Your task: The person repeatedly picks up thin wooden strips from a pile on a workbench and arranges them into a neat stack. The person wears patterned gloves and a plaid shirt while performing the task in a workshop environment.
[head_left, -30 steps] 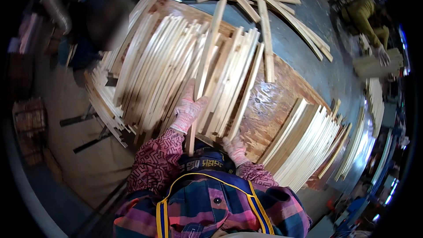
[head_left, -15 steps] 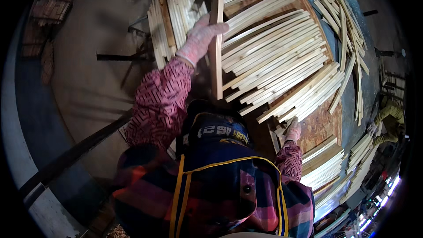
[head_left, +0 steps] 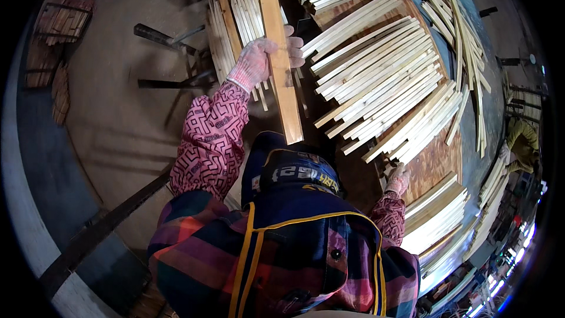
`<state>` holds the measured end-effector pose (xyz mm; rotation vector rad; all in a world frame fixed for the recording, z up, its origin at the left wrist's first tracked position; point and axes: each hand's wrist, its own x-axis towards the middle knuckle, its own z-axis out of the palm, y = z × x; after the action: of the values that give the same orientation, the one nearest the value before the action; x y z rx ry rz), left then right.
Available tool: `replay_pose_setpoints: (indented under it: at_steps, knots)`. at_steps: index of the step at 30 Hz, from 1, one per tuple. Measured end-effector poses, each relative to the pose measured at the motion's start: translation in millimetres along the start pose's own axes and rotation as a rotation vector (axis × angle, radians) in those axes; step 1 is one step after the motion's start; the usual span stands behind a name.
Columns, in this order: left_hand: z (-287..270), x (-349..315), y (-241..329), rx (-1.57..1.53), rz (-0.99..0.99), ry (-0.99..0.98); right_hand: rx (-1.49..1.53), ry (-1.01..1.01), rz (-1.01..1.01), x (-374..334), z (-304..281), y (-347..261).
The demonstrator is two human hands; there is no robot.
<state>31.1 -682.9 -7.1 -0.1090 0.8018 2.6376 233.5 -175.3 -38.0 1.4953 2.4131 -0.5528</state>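
My left hand (head_left: 259,59), in a pale, pinkish-stained glove, is closed around a flat wooden strip (head_left: 279,82). The strip stands lengthwise in front of me, its near end above my apron and its far end cut off by the top of the picture. My gloved right hand (head_left: 398,180) is low at the near edge of the plywood tabletop (head_left: 438,156), just below the ends of a group of strips (head_left: 415,126). Its fingers look loosely extended, with nothing visible in them. A large row of pale strips (head_left: 376,76) lies side by side on the plywood.
More strips (head_left: 244,15) lie on a stand left of the held one. Loose strips (head_left: 462,41) lie crisscrossed at the far right. Another stack (head_left: 435,212) sits right of my right hand. Dark metal bars (head_left: 170,82) jut out at left. A co-worker's sleeve (head_left: 521,141) shows at right.
My left hand has turned the strip so its broad face shows, and its near end has dropped slightly toward me. My right hand has shifted slightly right and nearer.
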Motion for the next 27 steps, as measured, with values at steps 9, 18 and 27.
replay_pose_setpoints:
  at_steps: [9,18,27]
  knots:
    - [50,35,-42,-0.066,-0.095,-0.285,0.804,-0.397,-0.592,-76,30,-77]
    - [199,32,-159,0.779,-0.370,-0.417,0.268,-0.245,-0.446,-127,-74,-111]
    - [279,54,-372,1.716,-0.393,-0.543,0.102,0.562,0.322,78,-248,329]
